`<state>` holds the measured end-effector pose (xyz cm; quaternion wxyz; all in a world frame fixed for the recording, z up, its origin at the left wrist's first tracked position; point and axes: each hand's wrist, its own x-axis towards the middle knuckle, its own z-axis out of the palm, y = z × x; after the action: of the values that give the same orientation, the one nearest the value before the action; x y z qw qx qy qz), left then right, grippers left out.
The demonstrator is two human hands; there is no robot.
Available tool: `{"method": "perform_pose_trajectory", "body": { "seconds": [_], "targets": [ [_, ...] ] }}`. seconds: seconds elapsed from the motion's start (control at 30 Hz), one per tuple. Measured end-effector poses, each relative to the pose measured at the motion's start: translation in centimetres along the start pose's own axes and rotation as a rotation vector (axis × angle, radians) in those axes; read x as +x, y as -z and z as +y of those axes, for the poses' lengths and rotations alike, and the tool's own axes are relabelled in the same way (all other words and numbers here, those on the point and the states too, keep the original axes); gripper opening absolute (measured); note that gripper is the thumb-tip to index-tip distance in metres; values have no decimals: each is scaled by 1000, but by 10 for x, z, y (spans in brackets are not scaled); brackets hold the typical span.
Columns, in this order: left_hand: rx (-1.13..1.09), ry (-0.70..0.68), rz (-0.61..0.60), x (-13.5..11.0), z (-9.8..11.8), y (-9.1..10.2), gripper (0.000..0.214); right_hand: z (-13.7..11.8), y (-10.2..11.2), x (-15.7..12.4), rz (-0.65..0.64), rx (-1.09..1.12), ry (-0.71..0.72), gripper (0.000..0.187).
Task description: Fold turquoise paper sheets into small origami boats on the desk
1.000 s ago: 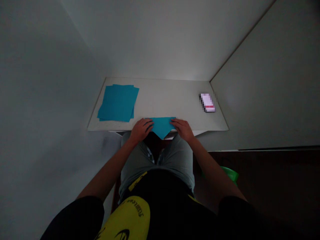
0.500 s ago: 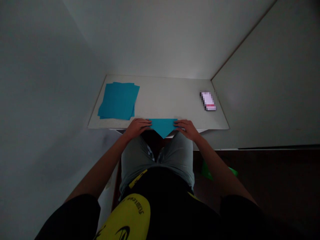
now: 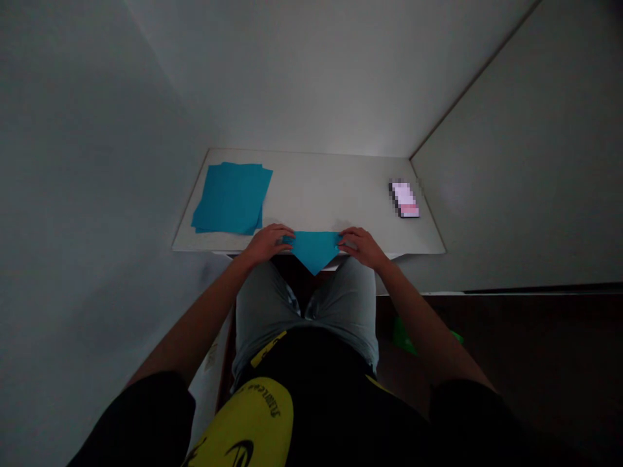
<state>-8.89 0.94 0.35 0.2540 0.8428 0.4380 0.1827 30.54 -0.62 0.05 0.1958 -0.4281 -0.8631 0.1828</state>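
Observation:
A blue sheet folded into a downward-pointing triangle (image 3: 314, 249) lies at the near edge of the white table (image 3: 331, 191), its tip hanging over the edge. My left hand (image 3: 267, 242) pinches its left corner with curled fingers. My right hand (image 3: 361, 246) grips its right corner the same way. Both hands rest on the table edge above my knees.
A stack of blue paper sheets (image 3: 232, 197) lies at the table's far left. A blurred phone-like object (image 3: 404, 198) sits at the right, near the wall. Walls close in on the left, back and right. Something green (image 3: 403, 334) lies on the dark floor.
Both hands have slid slightly inward along the fold's top edge and curled onto its corners. The folded triangle stays in place at the table edge.

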Motion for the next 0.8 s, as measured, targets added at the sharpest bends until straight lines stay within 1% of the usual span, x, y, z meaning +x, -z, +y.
{"method": "perform_pose_trajectory", "body": {
  "seconds": [0.07,0.13,0.2,0.3,0.37,0.47,0.53,0.6,0.67,0.73,0.8],
  "targets": [
    [25,61,51,6,1,-2,49,3,-2,5,19,-33,-50,41],
    [44,111,81,13,1,-3,58,11,-4,9,30,-72,-96,56],
    [51,154,81,20,0,-3,54,20,-5,15,21,-100,-129,65],
    [37,201,60,30,-2,-3,45,33,-6,25,-20,-105,-133,68],
    [18,227,55,34,-2,-2,44,38,-4,33,-49,-91,-105,65],
    [-38,277,45,34,2,-1,46,37,3,41,-76,-61,-55,53],
    [-96,313,35,31,8,-2,46,31,8,44,-72,-42,-37,42],
    [-153,309,44,24,15,-4,42,20,13,43,-58,-33,-20,28],
    [-140,225,77,14,22,-9,31,7,14,37,-34,-52,-20,17],
    [-36,109,105,2,29,-15,24,-5,13,28,-10,-86,-39,15],
    [101,32,114,-12,35,-21,31,-14,11,17,14,-120,-63,17]
  ]
}}
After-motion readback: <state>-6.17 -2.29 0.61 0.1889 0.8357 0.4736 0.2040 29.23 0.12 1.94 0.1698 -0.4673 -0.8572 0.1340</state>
